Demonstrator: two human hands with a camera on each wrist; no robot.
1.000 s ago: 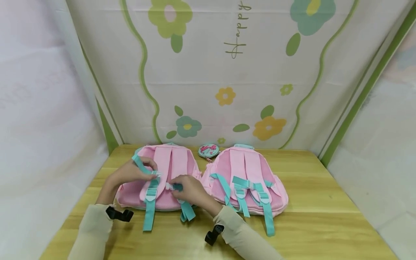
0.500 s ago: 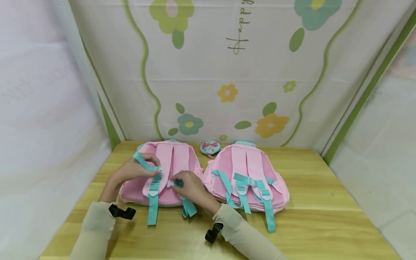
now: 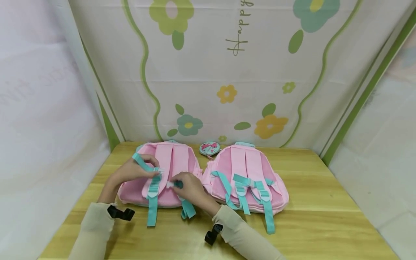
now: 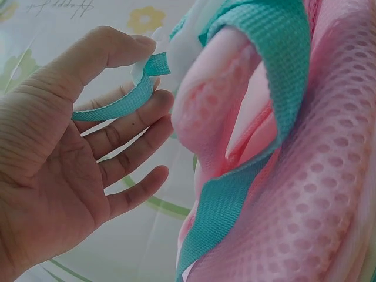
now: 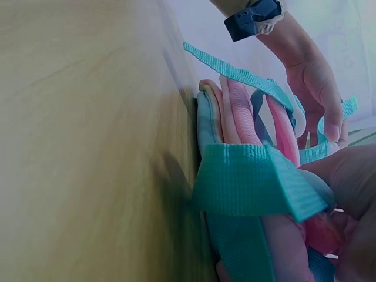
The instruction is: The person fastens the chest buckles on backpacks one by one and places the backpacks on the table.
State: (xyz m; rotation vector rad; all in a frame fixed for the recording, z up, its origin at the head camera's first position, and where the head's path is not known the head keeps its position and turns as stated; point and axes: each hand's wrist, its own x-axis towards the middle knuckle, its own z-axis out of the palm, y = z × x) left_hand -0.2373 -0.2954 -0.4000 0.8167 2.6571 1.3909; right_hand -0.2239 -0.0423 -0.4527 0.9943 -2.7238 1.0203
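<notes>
In the head view, a pink backpack [image 3: 133,193] lies on its front, shoulder straps up, under both hands. My left hand [image 3: 134,170] pinches a white buckle piece [image 3: 159,169] on a teal strap; the strap's loose end loops up over the hand. In the left wrist view, thumb and forefinger hold that teal webbing [image 4: 120,106], while the other fingers stay fairly straight. My right hand [image 3: 192,189] pinches another white buckle piece [image 3: 169,184] on teal webbing, slightly lower and to the right. The two pieces are apart. Part of the right hand's grip is hidden by its fingers.
A second pink backpack [image 3: 217,189] lies to the right, touching or nearly touching the first, its teal chest strap [image 3: 240,178] across the shoulder straps. Behind them sits a small round pouch [image 3: 209,148]. The wooden table [image 3: 318,202] meets flowered cloth walls at the back and sides.
The head view has shifted slightly. Both hands keep hold of their buckle pieces, and the left shoulder strap with its hanging teal end has moved a little to the right.
</notes>
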